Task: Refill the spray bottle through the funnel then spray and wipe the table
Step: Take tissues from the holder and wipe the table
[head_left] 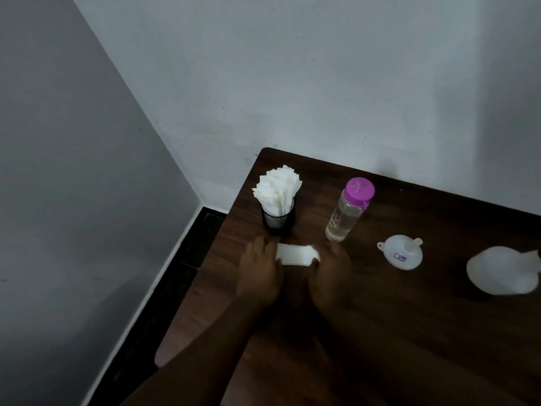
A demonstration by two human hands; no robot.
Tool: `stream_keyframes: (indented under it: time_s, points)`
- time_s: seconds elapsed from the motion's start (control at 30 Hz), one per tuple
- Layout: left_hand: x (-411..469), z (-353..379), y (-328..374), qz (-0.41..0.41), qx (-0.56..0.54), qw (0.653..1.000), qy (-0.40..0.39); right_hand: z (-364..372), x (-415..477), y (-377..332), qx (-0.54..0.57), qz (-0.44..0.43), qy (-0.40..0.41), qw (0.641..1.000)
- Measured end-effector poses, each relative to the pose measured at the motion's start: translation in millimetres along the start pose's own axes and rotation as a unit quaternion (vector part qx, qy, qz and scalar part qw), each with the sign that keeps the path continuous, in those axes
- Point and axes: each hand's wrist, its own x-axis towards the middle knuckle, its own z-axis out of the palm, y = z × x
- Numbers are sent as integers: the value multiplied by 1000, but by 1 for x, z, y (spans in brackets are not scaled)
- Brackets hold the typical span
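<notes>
Head view: hands pinch tissue near table edge.

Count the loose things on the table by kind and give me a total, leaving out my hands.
Bottles: 2, a purple-capped bottle and a white bottle at the right edge
Funnels: 1
Mesh cups of napkins: 1
Folded tissues held in both hands: 1
Total: 5

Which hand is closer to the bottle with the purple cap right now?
Right. The right hand sits just below the base of the purple-capped bottle, holding one end of the folded napkin. The left hand holds the other end, further left, below the napkin holder.
</notes>
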Motion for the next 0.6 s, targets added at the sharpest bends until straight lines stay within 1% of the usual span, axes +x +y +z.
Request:
stream_keyframes:
  time_s: [0.07, 0.1, 0.17, 0.23, 0.3, 0.37, 0.43, 0.5, 0.6]
  points:
    - [-7, 4, 13, 57, 34, 997, -46, 10, -2, -2, -41, -125, -7, 991]
    - [-9, 8, 14, 66, 47, 994, -72, 17, -1, -1, -81, -192, -41, 977]
    - [-9, 16, 15, 64, 71, 989, -110, 25, 1, 2, -184, -262, -129, 939]
    - [-8, 22, 15, 63, 100, 984, -132, 27, 3, 6, -241, -260, -191, 915]
    - [-8, 27, 17, 70, 119, 979, -150, 25, 1, 8, -263, -257, -210, 906]
    - [-7, 30, 24, 81, 126, 976, -159, 25, 1, 17, -253, -257, -214, 908]
    - [-6, 30, 36, 99, 125, 974, -160, 16, 2, 26, -252, -228, -228, 912]
    - [-4, 30, 53, 124, 119, 972, -163, 9, 3, 44, -249, -209, -213, 921]
    - [-4, 31, 78, 170, 121, 959, -193, -8, 0, 65, -263, -211, -226, 914]
